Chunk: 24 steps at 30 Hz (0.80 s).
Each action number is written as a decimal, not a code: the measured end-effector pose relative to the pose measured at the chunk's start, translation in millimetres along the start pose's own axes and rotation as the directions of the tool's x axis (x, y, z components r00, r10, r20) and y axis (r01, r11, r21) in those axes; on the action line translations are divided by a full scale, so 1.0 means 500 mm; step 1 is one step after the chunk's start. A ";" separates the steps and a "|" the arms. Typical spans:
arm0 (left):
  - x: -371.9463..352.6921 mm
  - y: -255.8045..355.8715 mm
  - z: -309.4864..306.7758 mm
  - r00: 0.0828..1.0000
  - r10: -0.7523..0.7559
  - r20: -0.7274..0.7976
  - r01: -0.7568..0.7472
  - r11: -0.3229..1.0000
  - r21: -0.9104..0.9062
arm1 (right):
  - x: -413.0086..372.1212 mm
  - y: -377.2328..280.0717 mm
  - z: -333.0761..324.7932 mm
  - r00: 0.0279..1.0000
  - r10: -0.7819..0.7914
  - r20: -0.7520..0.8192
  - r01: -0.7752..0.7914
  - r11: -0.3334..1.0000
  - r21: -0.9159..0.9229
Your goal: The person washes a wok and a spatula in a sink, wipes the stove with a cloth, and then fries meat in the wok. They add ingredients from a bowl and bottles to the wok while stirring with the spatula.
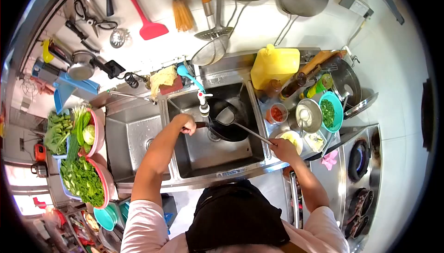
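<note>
At the far left, baskets of greens (pixel 82 181) sit beside the left basin (pixel 127 142) of a double sink. The left hand (pixel 187 125) reaches over the divider between the basins and is closed around the short handle of a dark wok (pixel 233 133), which sits in the right basin (pixel 217 160) just below the tap (pixel 203 105). The wok lies right of that hand and left of the other, so it sits between the two hands, and the left hand is the nearer, already on it. A ladle (pixel 246 129) rests with its bowl inside the wok. Its long thin shaft slants from far-left to near-right, crossing the basin's right edge to the right hand (pixel 283 149), which is wrapped around its end. The hands are well apart, each clamped on its own tool. Just beyond the right hand, a white bowl (pixel 295 138), a steel bowl (pixel 309 114) and a teal bowl (pixel 331 112) of chopped herbs stand on the tabletop (pixel 340 172), with a yellow jug (pixel 275 66) farther back and a burner (pixel 360 154) at the right.
</note>
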<state>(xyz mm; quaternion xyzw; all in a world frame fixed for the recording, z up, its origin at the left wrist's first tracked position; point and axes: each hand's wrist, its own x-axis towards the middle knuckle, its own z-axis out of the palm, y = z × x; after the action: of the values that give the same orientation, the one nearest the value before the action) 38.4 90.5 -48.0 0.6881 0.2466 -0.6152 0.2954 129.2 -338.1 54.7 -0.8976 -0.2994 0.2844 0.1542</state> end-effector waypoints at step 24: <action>-0.034 -0.046 0.213 0.903 -0.037 -0.427 -0.006 0.995 -0.098 | -0.025 -0.061 0.042 0.994 -0.111 0.010 0.111 0.979 -0.171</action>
<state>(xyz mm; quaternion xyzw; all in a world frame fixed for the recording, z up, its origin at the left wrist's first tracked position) -54.4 31.7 -40.6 0.7893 0.3404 -0.4387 0.2621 94.5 -319.8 57.0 -0.8894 -0.3723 0.2487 0.0922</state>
